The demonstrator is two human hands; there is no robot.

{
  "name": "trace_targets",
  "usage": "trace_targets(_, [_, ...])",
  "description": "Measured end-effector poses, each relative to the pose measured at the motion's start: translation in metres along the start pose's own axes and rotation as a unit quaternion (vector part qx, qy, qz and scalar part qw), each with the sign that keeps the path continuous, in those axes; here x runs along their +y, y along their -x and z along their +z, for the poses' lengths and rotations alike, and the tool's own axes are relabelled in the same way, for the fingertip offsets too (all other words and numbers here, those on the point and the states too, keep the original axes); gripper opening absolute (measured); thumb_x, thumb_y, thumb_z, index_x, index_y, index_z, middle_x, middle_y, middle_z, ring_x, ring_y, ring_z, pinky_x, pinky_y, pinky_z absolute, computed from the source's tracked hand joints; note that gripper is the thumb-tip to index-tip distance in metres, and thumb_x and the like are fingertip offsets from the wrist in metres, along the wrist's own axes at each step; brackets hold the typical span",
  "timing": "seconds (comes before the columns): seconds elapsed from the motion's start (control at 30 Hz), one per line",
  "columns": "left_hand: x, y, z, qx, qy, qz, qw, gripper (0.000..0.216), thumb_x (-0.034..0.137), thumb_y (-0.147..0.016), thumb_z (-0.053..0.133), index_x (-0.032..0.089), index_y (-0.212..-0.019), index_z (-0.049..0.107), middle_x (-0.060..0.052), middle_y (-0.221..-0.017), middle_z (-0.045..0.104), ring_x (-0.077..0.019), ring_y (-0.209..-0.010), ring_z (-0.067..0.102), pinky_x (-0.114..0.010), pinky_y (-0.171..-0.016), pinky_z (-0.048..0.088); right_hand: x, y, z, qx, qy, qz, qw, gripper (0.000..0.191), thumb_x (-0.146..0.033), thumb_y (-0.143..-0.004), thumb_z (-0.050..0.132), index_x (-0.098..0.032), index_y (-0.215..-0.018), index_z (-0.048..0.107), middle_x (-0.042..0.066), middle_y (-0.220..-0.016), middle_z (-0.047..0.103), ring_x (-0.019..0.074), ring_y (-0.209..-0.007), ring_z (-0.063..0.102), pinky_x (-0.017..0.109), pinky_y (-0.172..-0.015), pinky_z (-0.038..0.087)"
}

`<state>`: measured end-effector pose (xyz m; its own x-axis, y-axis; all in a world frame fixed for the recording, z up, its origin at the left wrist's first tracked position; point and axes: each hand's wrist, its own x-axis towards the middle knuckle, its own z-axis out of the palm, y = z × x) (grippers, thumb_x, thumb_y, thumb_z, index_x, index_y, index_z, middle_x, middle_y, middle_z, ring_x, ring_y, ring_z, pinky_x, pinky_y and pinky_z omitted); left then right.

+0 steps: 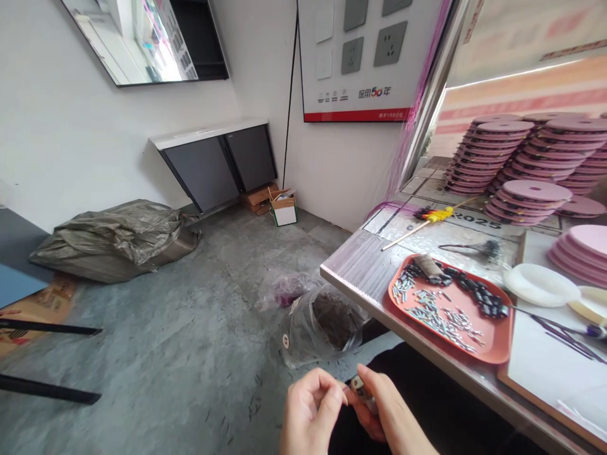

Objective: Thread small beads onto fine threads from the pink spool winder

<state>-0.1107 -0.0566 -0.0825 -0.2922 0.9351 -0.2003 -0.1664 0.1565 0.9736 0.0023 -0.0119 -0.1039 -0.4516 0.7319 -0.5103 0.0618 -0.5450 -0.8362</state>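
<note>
Low in the head view, my left hand [310,407] is closed in a pinch, thumb against forefinger. Whatever lies between those fingertips is too small to make out. My right hand [386,411] is wrapped round a small light-coloured tool [361,387] with a metallic end; its exact kind is mostly hidden by the fingers. The fingertips of both hands meet at that end. To the right, on the table [351,268], lies an orange tray [493,351] with small silver metal pieces [441,319], black pieces [484,300] and a brownish roll [427,266].
Stacks of pink discs [535,189] stand on the table's far right. Beside them are a white round dish [540,284] and a yellow-wrapped stick [441,215]. A clear plastic bag [303,328] of dark scraps sits below the table edge. A covered bundle [114,240] lies left.
</note>
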Motion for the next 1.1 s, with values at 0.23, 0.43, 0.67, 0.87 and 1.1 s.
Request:
trace_targets(0.23, [-0.008,-0.004,-0.002,-0.011,0.067,-0.04,0.997,0.032,0.043,-0.068,0.067,0.014,-0.057,0.058,-0.003,-0.058,0.062,-0.0143,-0.06,0.052,-0.023,-0.062,0.038,-0.002,0.002,0.001,0.012,-0.016,0.012,1.0,0.062,-0.079,-0.068,0.041,-0.017,-0.058,0.043,-0.007,-0.041,0.031,0.0061,-0.041,0.024,0.022,-0.045,0.021])
trace_targets(0.43, [-0.002,-0.006,0.002,-0.023,0.184,-0.119,0.975,0.026,0.033,-0.063,0.072,0.014,-0.054,0.058,-0.002,-0.055,0.062,-0.0118,-0.056,0.05,-0.022,-0.06,0.038,0.004,-0.003,0.0,-0.016,-0.013,0.008,1.0,0.066,-0.079,-0.072,0.036,-0.018,-0.045,0.034,-0.006,-0.035,0.03,0.005,-0.036,0.025,0.022,-0.042,0.022])
trace_targets(0.67, [0.0,-0.005,0.002,-0.012,0.26,-0.192,0.946,0.027,0.034,-0.06,0.077,0.013,-0.056,0.059,-0.005,-0.06,0.066,-0.0145,-0.06,0.058,-0.023,-0.059,0.04,0.003,-0.008,0.001,-0.03,-0.043,-0.006,0.999,0.071,-0.082,-0.071,0.031,-0.018,-0.041,0.034,-0.005,-0.032,0.025,0.0028,-0.031,0.019,0.02,-0.037,0.012])
trace_targets(0.87, [-0.005,-0.005,0.003,0.005,0.293,-0.243,0.925,0.03,0.032,-0.054,0.083,0.012,-0.06,0.063,-0.001,-0.055,0.06,-0.0098,-0.053,0.052,-0.02,-0.05,0.037,-0.018,0.002,0.0,-0.011,-0.096,-0.098,0.99,0.056,-0.056,-0.057,0.075,-0.013,-0.088,0.058,-0.005,-0.048,0.05,0.0037,-0.04,0.034,0.017,-0.042,0.025])
trace_targets(1.1, [-0.009,-0.006,0.007,-0.021,0.298,-0.245,0.922,0.036,0.038,-0.047,0.084,0.011,-0.052,0.06,0.0,-0.048,0.055,-0.0088,-0.047,0.048,-0.019,-0.044,0.035,-0.024,0.005,0.0,-0.019,-0.125,-0.05,0.991,0.054,-0.058,-0.053,0.076,-0.011,-0.066,0.054,-0.007,-0.042,0.039,0.0017,-0.038,0.026,0.017,-0.039,0.019])
